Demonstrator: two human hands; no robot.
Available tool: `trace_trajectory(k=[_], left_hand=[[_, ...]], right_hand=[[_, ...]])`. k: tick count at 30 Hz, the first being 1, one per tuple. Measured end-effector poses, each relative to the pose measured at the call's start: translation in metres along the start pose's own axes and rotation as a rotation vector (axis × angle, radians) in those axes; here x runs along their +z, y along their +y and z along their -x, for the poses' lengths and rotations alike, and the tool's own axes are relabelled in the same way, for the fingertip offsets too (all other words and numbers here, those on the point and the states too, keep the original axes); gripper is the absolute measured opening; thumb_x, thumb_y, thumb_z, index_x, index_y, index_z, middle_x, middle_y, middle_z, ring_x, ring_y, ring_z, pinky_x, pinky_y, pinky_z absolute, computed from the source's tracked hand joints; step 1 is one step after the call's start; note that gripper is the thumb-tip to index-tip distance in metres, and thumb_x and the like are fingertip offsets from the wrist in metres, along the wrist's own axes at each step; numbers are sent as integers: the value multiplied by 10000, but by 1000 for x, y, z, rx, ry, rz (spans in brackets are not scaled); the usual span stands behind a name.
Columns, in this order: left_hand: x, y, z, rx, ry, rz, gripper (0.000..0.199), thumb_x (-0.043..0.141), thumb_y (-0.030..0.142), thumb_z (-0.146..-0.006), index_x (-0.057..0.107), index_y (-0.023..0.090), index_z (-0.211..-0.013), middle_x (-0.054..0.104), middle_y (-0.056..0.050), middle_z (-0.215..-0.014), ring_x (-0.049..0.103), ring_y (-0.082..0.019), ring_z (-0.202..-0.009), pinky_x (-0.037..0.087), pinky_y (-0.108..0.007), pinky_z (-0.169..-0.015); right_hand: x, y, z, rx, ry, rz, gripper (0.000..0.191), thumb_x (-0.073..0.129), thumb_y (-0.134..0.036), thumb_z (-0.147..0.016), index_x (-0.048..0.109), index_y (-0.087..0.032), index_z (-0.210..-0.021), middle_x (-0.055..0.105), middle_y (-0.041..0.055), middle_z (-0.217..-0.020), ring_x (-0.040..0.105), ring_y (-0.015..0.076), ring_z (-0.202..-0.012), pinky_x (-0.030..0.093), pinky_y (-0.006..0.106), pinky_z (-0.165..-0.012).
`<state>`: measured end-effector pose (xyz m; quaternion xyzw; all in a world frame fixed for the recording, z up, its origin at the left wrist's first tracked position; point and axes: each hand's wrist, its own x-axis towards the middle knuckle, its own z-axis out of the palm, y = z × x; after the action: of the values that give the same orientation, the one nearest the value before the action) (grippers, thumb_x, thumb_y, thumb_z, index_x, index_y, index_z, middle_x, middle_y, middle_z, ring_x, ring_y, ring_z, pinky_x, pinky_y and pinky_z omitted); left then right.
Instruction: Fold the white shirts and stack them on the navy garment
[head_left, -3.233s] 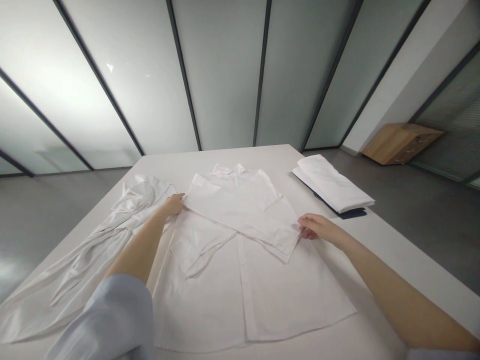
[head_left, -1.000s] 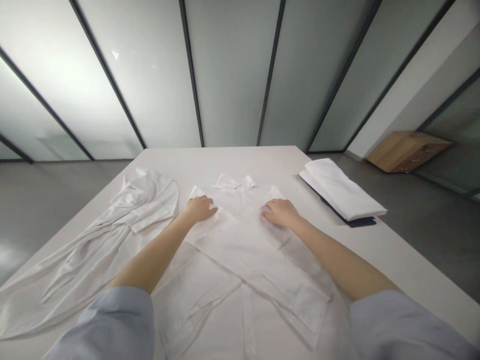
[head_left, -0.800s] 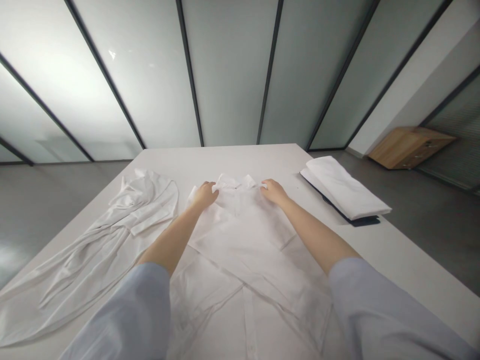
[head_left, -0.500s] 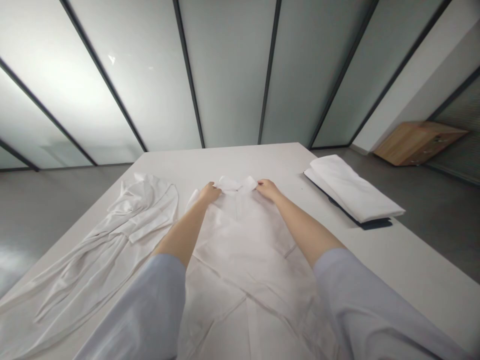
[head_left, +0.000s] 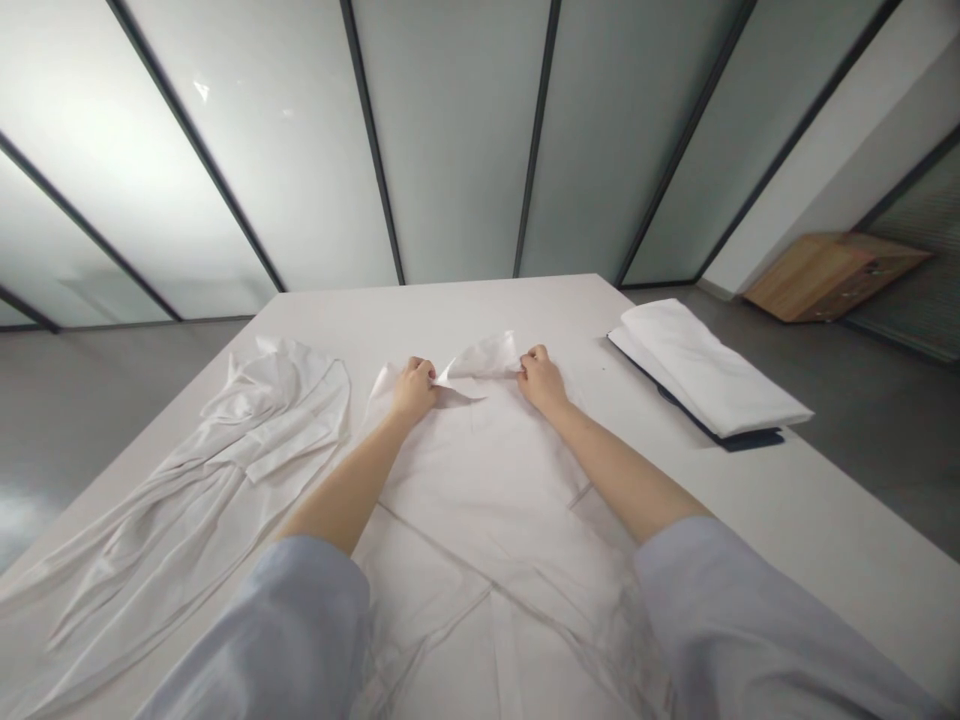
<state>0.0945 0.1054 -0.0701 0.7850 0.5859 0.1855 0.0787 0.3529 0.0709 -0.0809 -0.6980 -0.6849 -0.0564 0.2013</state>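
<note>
A white garment [head_left: 480,480] with seams lies spread lengthwise in front of me, its collar [head_left: 484,357] at the far end. My left hand [head_left: 417,388] is closed on the left side of the collar edge, fingers pinched together. On the opposite side, my right hand [head_left: 538,376] pinches the collar's right end. Between the two hands the collar stands up from the fabric, with a pointed fold beside my left fingers. The garment's near end runs out of view below, between my forearms.
A second white garment [head_left: 232,470] lies crumpled along the left of the white table [head_left: 435,310]. At right, a folded white cloth [head_left: 705,370] rests on a dark flat item [head_left: 754,439]. Frosted glass panels stand behind; a wooden cabinet [head_left: 832,277] is at far right.
The collar has been lifted and folded between my hands, and now stands higher toward the right. Both hands have turned, knuckles more upward. The view has shifted slightly.
</note>
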Motion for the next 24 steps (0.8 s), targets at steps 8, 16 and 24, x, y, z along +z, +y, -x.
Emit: trace_trajectory(k=[8,16,24], left_hand=[[-3,-3,19,81,-53,-118,247,530,160,-813,607,216,-1041,563,-84,-1216,551,-216,-1052,450,-313,-862],[-7,-8,22,169,8,-160,305,492,148,-791,659,205,-1040,621,-86,-1200,468,-244,-1207,379,-362,-1004],[-11,-6,26,153,133,-203,430,329,313,-944,576,192,-1274,551,-86,-1367,436,-249,-1284,299,-409,-1090]], right_hand=[[0,9,13,-115,-55,55,164,504,-215,-876,624,-166,-977,580,123,-1043,543,243,-944,430,314,-804],[2,17,15,-117,-53,31,268,487,-141,-858,720,-202,-974,626,108,-1143,467,272,-1098,374,375,-939],[0,23,15,-208,80,-154,461,344,-347,-953,562,-192,-1329,552,104,-1359,389,279,-1307,290,467,-1086]])
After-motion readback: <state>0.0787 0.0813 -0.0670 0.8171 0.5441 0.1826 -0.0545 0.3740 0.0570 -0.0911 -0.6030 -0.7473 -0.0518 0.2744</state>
